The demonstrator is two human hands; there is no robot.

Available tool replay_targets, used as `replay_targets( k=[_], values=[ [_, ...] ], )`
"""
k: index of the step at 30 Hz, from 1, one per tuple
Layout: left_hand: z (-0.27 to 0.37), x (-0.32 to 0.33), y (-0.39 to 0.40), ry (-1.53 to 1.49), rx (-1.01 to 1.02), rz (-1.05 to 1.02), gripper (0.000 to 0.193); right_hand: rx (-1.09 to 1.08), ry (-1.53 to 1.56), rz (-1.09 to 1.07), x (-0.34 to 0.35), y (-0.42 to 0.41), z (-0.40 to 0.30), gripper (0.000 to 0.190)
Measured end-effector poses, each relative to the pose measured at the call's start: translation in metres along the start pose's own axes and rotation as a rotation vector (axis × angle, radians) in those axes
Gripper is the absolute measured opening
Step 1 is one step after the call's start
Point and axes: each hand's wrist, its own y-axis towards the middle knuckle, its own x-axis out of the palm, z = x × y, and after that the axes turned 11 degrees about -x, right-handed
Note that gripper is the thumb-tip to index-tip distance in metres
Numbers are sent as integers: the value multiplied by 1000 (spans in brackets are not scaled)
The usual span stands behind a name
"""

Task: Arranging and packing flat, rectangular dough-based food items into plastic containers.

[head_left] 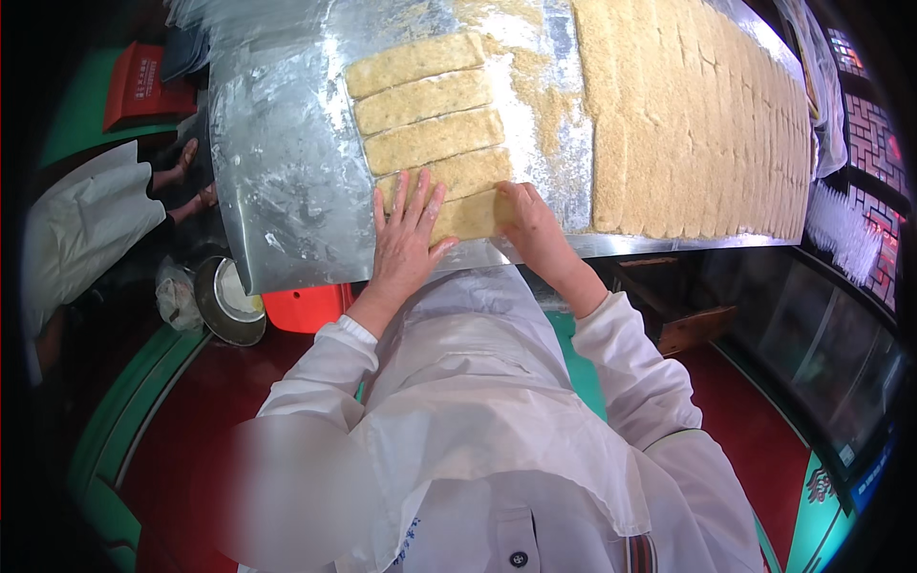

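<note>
Several flat tan slabs of dough (426,100) lie side by side on a metal worktop (286,157) dusted with white powder. At the near edge, my left hand (408,236) rests with fingers spread over the left part of the nearest slabs. My right hand (530,222) has its fingers bent at the right end of the nearest slab (469,217), touching it; whether it pinches the slab is hidden. To the right, long rows of crumb-coated strips (688,129) lie packed together. Loose tan crumbs (548,107) are scattered between the slabs and the strips.
A red box (150,86) with writing stands at the far left, near a person in a white apron (89,222). Below the worktop's left corner are a metal bowl (233,297), a plastic bag (178,294) and a red plastic stool (308,308). Clear plastic hangs at the right.
</note>
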Motion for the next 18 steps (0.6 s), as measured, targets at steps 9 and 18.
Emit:
replay_targets(
  k=[9, 18],
  values=[
    [-2, 0, 0, 8, 1, 6, 92, 156, 7, 2, -5, -7, -20, 55],
    [-2, 2, 0, 18, -5, 5, 91, -18, -120, 77, 1, -10, -4, 59]
  ],
)
